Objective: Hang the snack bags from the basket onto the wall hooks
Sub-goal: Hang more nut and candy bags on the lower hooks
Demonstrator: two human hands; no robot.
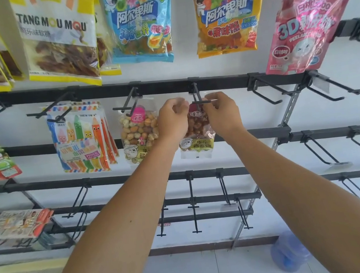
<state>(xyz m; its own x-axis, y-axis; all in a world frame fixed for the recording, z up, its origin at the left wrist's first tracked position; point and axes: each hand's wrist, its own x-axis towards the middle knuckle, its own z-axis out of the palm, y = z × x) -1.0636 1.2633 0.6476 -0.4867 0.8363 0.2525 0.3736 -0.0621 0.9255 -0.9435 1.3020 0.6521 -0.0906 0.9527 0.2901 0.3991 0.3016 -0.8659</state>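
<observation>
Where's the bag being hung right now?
Center of the head view: the brown snack bag is between both hands at a hook, right of the peanut bag.

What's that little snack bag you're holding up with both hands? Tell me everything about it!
The small clear bag looks like shiny plastic, with brownish snack pieces showing through. It has a round pink label near the top and a cartoon face with Chinese writing lower down. It hangs upright at the tip of a black hook. The left hand and right hand pinch its top corners.
</observation>
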